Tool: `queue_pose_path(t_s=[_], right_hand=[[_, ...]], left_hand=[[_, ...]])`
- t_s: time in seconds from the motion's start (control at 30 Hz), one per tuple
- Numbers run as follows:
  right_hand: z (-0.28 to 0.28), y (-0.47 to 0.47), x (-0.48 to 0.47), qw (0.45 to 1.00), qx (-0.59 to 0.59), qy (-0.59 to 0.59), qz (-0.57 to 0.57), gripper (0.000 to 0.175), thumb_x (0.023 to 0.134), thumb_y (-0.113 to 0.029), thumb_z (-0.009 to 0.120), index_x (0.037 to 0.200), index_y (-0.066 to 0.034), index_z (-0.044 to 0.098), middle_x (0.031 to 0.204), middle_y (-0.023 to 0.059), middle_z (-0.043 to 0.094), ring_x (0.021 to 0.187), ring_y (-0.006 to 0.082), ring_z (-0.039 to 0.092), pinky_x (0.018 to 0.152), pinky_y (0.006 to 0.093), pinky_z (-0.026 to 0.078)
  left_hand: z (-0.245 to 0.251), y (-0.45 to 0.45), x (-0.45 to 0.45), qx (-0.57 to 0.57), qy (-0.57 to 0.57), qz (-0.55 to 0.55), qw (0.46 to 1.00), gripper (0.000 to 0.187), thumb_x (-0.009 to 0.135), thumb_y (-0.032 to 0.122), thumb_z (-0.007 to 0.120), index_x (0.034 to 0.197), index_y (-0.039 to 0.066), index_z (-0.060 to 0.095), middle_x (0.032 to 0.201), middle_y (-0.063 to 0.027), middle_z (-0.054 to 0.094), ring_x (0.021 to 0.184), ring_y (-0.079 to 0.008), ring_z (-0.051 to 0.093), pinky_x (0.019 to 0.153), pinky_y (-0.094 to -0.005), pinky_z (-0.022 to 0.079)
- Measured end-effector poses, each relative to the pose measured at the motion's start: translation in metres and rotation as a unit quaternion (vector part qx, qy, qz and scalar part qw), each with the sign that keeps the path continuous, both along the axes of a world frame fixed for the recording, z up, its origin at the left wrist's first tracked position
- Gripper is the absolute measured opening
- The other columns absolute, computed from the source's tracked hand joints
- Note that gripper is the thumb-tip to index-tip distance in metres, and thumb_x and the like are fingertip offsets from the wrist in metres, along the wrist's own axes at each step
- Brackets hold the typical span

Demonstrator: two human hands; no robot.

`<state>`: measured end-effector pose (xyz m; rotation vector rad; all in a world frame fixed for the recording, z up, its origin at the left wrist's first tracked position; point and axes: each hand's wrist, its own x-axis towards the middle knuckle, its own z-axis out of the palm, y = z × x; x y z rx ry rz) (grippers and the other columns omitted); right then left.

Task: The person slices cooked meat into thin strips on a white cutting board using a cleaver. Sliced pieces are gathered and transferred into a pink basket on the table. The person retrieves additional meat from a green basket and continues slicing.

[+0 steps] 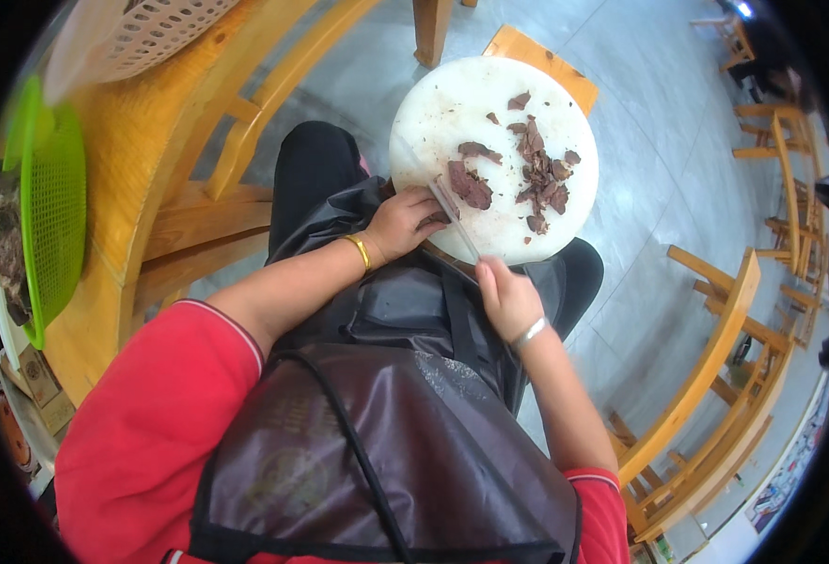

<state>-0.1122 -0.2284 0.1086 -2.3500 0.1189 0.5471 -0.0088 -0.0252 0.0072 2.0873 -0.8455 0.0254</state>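
A round white cutting board (428, 92) lies before me, near my knees. My right hand (509, 299) grips a knife (456, 220) by its handle, at the board's near edge. The blade is seen nearly edge-on and slants up and left over the board. Just left of the blade, my left hand (408, 220) rests on the board with curled fingers, holding down a brown piece of what looks like cooked meat, mostly hidden by the fingers and blade. A larger meat chunk (469, 186) lies right of the blade. Beyond it is a pile of thin cut pieces (541, 173).
At left stands a wooden table (111, 233) with a green plastic basket (58, 218) holding dark chunks and a pale perforated basket (167, 32). A wooden stool (552, 67) shows under the board's far side. Wooden chairs (703, 366) stand at right on grey tiles (640, 233).
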Motion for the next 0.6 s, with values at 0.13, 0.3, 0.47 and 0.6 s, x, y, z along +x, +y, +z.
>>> queue_pose_path(t_s=[0.13, 0.3, 0.47, 0.6], right_hand=[[0.029, -0.008, -0.035, 0.995, -0.068, 0.078, -0.003, 0.028, 0.098, -0.029, 0.046, 0.114, -0.0084, 0.057, 0.078, 0.0264, 0.064, 0.075, 0.0454, 0.062, 0.069, 0.0505, 0.049], [0.028, -0.013, -0.040, 0.994, -0.052, 0.099, 0.008, 0.031, 0.097, -0.035, 0.044, 0.112, -0.0090, 0.052, 0.075, 0.0265, 0.064, 0.072, 0.0454, 0.062, 0.066, 0.0550, 0.049], [-0.048, 0.026, 0.025, 0.995, -0.081, 0.050, 0.010, 0.031, 0.099, -0.035, 0.043, 0.113, -0.0094, 0.053, 0.078, 0.0282, 0.063, 0.076, 0.0479, 0.060, 0.069, 0.0553, 0.047], [-0.075, 0.035, 0.059, 0.993, -0.050, -0.106, -0.006, 0.036, 0.099, -0.039, 0.042, 0.106, -0.0069, 0.055, 0.066, 0.0235, 0.062, 0.061, 0.0416, 0.062, 0.058, 0.0498, 0.049]], left_hand=[[-0.010, 0.001, 0.001, -0.005, -0.005, -0.007, 1.000, 0.030, 0.074, 0.017, 0.075, 0.102, 0.010, 0.068, 0.105, -0.0092, 0.063, 0.098, -0.0307, 0.060, 0.085, -0.0390, 0.050], [-0.010, 0.001, 0.000, -0.006, 0.000, -0.003, 1.000, 0.031, 0.072, 0.018, 0.076, 0.101, 0.010, 0.068, 0.106, -0.0093, 0.063, 0.098, -0.0303, 0.060, 0.085, -0.0383, 0.051], [-0.011, 0.001, 0.003, 0.007, 0.007, -0.009, 1.000, 0.031, 0.071, 0.017, 0.076, 0.099, 0.009, 0.067, 0.105, -0.0090, 0.063, 0.097, -0.0297, 0.059, 0.083, -0.0381, 0.051], [-0.007, 0.004, 0.000, -0.006, 0.012, -0.018, 1.000, 0.026, 0.076, 0.018, 0.072, 0.100, 0.008, 0.066, 0.103, -0.0097, 0.063, 0.095, -0.0299, 0.060, 0.083, -0.0396, 0.051]])
